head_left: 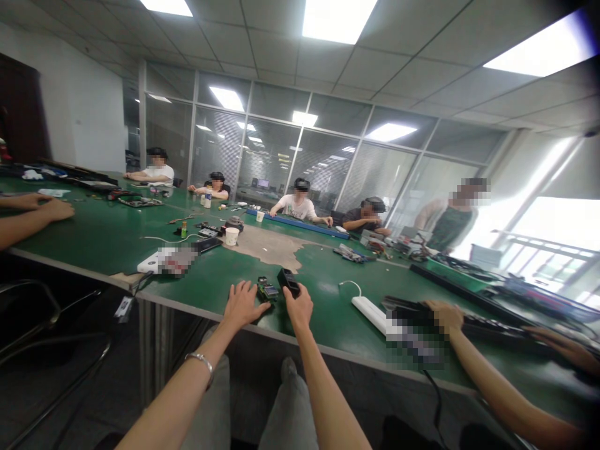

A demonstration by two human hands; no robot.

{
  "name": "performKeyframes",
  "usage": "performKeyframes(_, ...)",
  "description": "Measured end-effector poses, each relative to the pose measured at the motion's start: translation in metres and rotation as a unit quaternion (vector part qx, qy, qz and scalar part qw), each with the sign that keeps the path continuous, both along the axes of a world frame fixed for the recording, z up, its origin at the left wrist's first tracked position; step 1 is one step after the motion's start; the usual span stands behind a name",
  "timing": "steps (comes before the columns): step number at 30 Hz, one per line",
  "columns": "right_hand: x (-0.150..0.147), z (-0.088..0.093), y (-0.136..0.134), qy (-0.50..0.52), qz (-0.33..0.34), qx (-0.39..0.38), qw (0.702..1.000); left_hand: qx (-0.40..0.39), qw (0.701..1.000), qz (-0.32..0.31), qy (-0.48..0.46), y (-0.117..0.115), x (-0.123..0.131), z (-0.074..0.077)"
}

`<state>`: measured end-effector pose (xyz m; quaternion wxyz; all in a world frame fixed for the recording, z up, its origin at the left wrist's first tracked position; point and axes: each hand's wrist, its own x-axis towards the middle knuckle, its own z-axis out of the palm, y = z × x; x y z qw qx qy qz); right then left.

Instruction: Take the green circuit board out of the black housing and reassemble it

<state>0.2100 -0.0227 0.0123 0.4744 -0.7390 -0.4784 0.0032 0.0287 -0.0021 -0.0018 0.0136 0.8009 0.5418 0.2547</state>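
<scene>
Along the edge of the green workbench [323, 294], the left hand [241, 305] rests with fingers spread wide just beside a small circuit board [267, 289]. The right hand [297, 306] curls around a black handheld unit [288, 281] (neither shows legible writing). A pixelated patch [415, 337] hides whatever lies against a white power strip [370, 314].

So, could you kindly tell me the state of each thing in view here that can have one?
Left hand: open, fingers spread, resting on the green workbench.
Right hand: fingers curled, gripping.
Black device: held in the right hand.
Small circuit board: lying between the hands.
White power strip: lying on the bench, cable looped.
Paper cup: upright.
</scene>
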Motion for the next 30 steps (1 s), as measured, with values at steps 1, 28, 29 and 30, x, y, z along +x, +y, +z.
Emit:
performKeyframes(1,0.002,-0.004,0.000,-0.003,-0.001,-0.008,1.000,0.001,1.000,-0.002,0.000,0.000,0.000,0.000)
performKeyframes(28,-0.031,0.016,0.009,0.006,0.083,0.011,0.996,-0.005,1.000,-0.009,-0.001,0.000,-0.001,-0.001)
performKeyframes(29,-0.033,0.015,0.009,0.001,0.083,0.005,0.997,-0.005,1.000,-0.008,-0.002,0.000,-0.001,-0.001)
performKeyframes(30,-0.035,0.015,0.009,-0.004,0.084,0.000,0.996,-0.004,1.000,-0.008,-0.003,0.000,-0.001,-0.001)
